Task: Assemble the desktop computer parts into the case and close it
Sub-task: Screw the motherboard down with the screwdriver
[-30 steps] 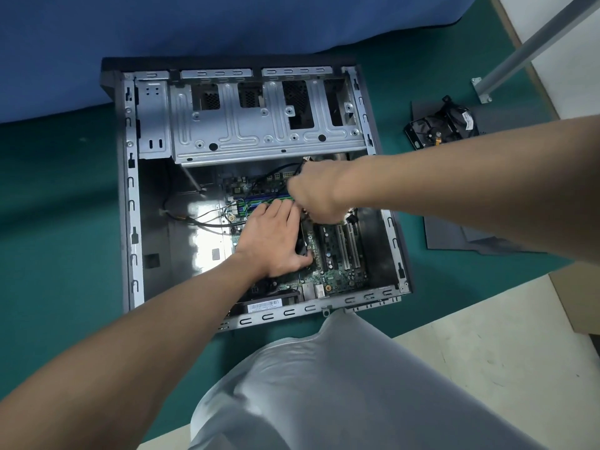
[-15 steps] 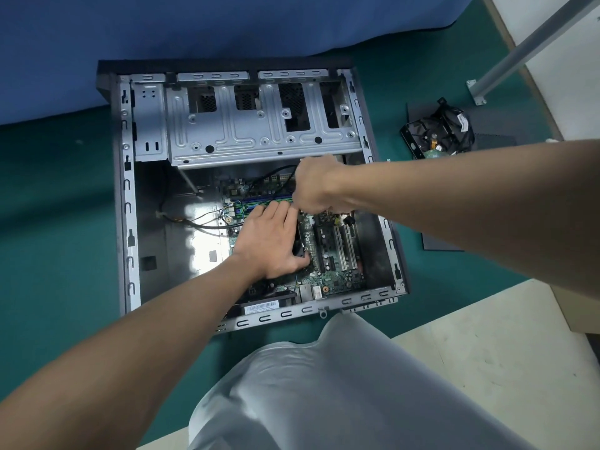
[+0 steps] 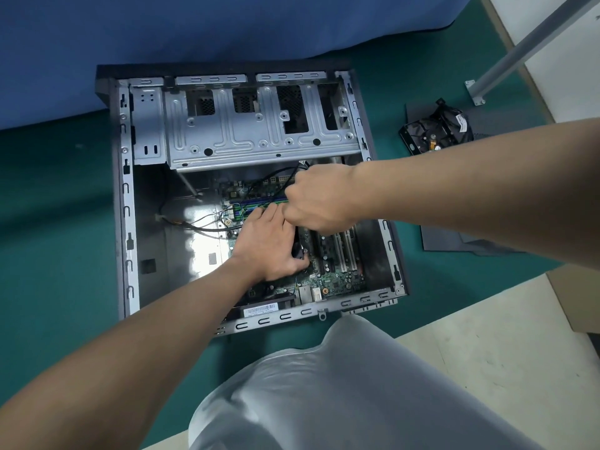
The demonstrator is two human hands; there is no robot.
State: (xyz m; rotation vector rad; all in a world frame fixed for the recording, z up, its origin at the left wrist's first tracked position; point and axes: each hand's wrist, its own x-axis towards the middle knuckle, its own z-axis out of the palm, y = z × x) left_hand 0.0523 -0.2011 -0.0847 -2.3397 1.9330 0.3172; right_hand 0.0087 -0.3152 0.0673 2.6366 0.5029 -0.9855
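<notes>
The open computer case (image 3: 125, 203) lies on its side with the motherboard (image 3: 337, 280) inside. My left hand (image 3: 269, 245) lies on top of the black CPU cooler (image 3: 300, 251), and its thumb curls round the cooler's near edge. Just above and right of it, my right hand (image 3: 318, 199) is clenched in a fist over the board. What the fist grips is hidden. A black cable (image 3: 282, 175) runs up to its top edge. Coloured memory slots (image 3: 256, 206) show between the two hands.
The metal drive cage (image 3: 259, 134) fills the case's far half. A black hard drive (image 3: 435, 131) and a grey panel (image 3: 454, 241) lie on the green mat to the right. A slanted metal leg (image 3: 532, 43) stands at the far right. Blue cloth covers the back.
My right hand has shifted slightly up and right, then settled close above the left hand again. The left hand stays on the cooler.
</notes>
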